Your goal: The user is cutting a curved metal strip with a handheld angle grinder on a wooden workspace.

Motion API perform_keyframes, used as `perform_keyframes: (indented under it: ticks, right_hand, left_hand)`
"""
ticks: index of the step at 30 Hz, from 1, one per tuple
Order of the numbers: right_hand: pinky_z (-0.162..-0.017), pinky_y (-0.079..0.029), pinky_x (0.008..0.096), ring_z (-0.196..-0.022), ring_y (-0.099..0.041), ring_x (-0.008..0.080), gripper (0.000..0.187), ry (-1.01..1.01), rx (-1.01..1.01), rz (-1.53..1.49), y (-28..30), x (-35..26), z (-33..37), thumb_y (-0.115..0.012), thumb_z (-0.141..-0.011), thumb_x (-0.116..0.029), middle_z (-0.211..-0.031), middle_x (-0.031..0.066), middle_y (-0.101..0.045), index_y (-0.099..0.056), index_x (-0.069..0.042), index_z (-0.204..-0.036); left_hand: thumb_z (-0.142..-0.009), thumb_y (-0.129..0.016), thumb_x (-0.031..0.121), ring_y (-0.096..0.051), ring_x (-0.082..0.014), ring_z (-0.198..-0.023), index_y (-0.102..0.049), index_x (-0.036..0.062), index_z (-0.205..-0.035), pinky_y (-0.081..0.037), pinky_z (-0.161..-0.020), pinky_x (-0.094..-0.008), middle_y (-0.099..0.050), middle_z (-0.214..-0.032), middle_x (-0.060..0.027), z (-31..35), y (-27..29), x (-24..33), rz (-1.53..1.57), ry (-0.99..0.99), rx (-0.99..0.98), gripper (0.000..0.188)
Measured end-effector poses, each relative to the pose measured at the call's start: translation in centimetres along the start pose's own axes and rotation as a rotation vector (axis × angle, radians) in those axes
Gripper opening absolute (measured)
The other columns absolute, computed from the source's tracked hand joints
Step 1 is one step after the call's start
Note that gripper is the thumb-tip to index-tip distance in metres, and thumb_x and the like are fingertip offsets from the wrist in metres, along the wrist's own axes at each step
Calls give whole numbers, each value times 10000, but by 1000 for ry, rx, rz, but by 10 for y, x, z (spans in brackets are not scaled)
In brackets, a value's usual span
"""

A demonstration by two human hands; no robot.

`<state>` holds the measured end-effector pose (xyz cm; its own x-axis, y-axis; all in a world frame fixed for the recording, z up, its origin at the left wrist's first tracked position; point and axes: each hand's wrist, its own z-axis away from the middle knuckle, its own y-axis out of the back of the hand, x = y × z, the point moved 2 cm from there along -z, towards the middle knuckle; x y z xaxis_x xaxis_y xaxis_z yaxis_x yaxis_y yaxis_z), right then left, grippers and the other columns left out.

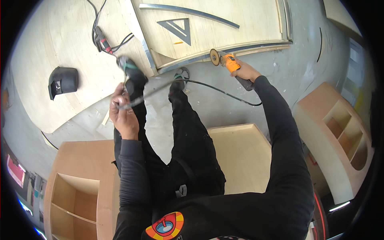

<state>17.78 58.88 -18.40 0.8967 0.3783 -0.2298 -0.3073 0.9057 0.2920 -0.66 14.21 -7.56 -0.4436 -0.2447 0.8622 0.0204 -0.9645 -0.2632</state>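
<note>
My right hand (245, 71) is wrapped round an orange angle grinder (231, 63), which has a round brown disc (215, 57) at its far end. The disc hovers by the metal-edged near side of a plywood panel (216, 36); I cannot tell whether it touches. Closed on a black power cord (208, 85), my left hand (123, 114) is raised over my left leg and slightly blurred. From there the cord arcs across to the right, below the grinder. A thin pale streak above my left fingers is too smeared to name.
On the panel lie a set square (179, 33), a curved metal strip (192, 13) and a pencil (178, 43). Left of it, a plywood sheet (36, 48) carries a black welding mask (66, 80) and a red-black corded tool (105, 43). Wooden cabinets (86, 152) stand near me on both sides.
</note>
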Motion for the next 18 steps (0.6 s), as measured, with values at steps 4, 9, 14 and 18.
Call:
perform_keyframes:
  ticks: [4,9,14,18]
  right_hand:
    - [-927,-482,366,-1086,-625,309,967,19,1,131,6,-24,-31,-804,-666,-286,-1261,215,-630,-396,-41,-1508]
    - [-892,-493,374,-1050,-634,307,994,-83,-91,187,12,-24,-58,-808,-656,-288,-1251,212,-633,-380,-42,-1519]
    - [-855,-502,372,-996,-641,300,940,-84,-123,212,14,-30,-64,-799,-667,-291,-1206,196,-649,-417,-45,-1490]
    - [-824,-505,375,-952,-641,279,819,-91,-156,201,18,-42,-62,-794,-680,-280,-1129,174,-664,-493,-57,-1409]
  left_hand:
    - [-878,-598,286,-522,-371,-1298,-625,22,-830,-233,-1228,-507,-625,-1279,-260,-9,63,-15,433,21,-20,269]
    - [-891,-577,204,-592,-331,-1176,-597,12,-732,-312,-1201,-512,-691,-983,-198,-33,79,-17,396,-142,446,250]
    - [-908,-500,69,-568,-298,-1201,-558,-37,-880,-388,-1163,-413,-629,-1133,-220,-34,75,-10,-386,-234,494,125]
    - [-895,-465,70,-585,-364,-1198,-501,-146,-901,-419,-1161,-395,-598,-1096,-294,-38,89,-7,0,-140,761,218]
